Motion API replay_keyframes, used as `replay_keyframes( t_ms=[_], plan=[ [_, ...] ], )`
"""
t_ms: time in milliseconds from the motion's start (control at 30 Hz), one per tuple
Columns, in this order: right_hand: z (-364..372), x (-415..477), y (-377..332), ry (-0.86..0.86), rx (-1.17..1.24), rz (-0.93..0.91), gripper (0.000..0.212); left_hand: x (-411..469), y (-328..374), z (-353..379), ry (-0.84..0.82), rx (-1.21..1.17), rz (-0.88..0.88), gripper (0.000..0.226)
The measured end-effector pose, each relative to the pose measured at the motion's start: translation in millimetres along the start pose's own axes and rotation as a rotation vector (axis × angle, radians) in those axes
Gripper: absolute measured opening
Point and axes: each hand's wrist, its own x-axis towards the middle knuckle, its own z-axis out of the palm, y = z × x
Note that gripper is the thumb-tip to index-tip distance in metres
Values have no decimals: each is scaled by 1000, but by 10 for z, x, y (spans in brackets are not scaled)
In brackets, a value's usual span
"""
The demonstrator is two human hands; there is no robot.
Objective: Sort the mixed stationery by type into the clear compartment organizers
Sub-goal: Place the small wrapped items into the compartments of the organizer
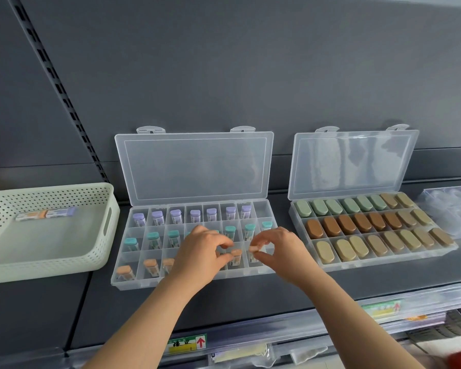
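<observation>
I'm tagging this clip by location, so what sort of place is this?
Most likely a shop aisle, probably stationery. The dark back panel has a slotted upright of retail shelving, the shelf edge carries a price label with a red arrow, and packaged goods sit below.

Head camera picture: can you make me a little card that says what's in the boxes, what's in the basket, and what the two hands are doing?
left organizer: lid open; rows of purple-capped tubes, teal-capped tubes, orange-capped tubes
right organizer: lid open; green, brown and tan oval pieces
basket: two small tubes lying at the back
right hand: pinches a held tube, orange, over the front row
left hand: fingers curled beside a seated orange tube; grip unclear
</observation>
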Motion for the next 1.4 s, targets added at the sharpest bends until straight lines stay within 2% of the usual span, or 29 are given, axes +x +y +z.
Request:
replay_keyframes(
  t_ms=[333,500,733,900,1100,1267,1400],
  plan=[
    [15,-4,-3,-29,-92,56,15,-11,8,-12,8,1,9,34],
    [-28,-42,-61,-22,-120,40,27,-30,9,-54,5,-4,2,34],
    [-87,112,-465,9,-116,-95,33,-189,-225,-419,104,-44,-75,27],
    [180,424,-1076,-27,-101,-221,30,-447,-696,-955,233,-30,-171,24],
    [824,922,-2014,-114,-42,-360,30,-787,-1657,-1703,291,73,-346,26],
    [1441,1424,-2639,-197,-53,-377,34,-813,-2525,-2079,220,84,-470,32],
    [1832,1768,-2902,-253,-90,-330,36,-647,-3007,-2153,122,106,-497,35]
  ],
)
